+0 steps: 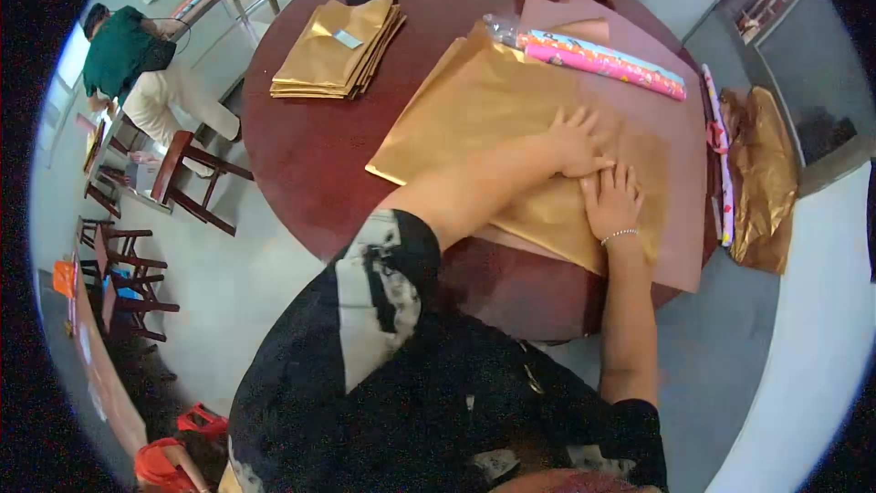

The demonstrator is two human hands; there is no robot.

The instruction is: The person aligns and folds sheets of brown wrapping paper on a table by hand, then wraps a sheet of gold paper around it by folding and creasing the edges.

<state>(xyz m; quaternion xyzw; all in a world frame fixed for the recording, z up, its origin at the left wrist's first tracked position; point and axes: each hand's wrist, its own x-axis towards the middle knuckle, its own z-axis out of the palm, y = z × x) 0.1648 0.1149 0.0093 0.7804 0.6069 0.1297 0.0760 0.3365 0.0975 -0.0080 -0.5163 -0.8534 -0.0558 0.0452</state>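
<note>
head view: left hand (577, 141) is resting palm-down, fingers open and fanned, gripping nothing visible; right hand (613, 205) is lying just beside it, fingers extended and slightly parted, also gripping nothing. can't tell if they're touching each other. both are resting on a large creased shiny gold sheet (465, 110). pressing it smooth is likely calling for even palm pressure, no dragging. it's lying over a flat pinkish-brown sheet (680, 219) on a round glossy dark-red table (301, 155). farther out, pink and pale-blue patterned rolls (607, 64) are lying near its far side; a stack of folded gold sheets (319, 46) is sitting off left.
</note>
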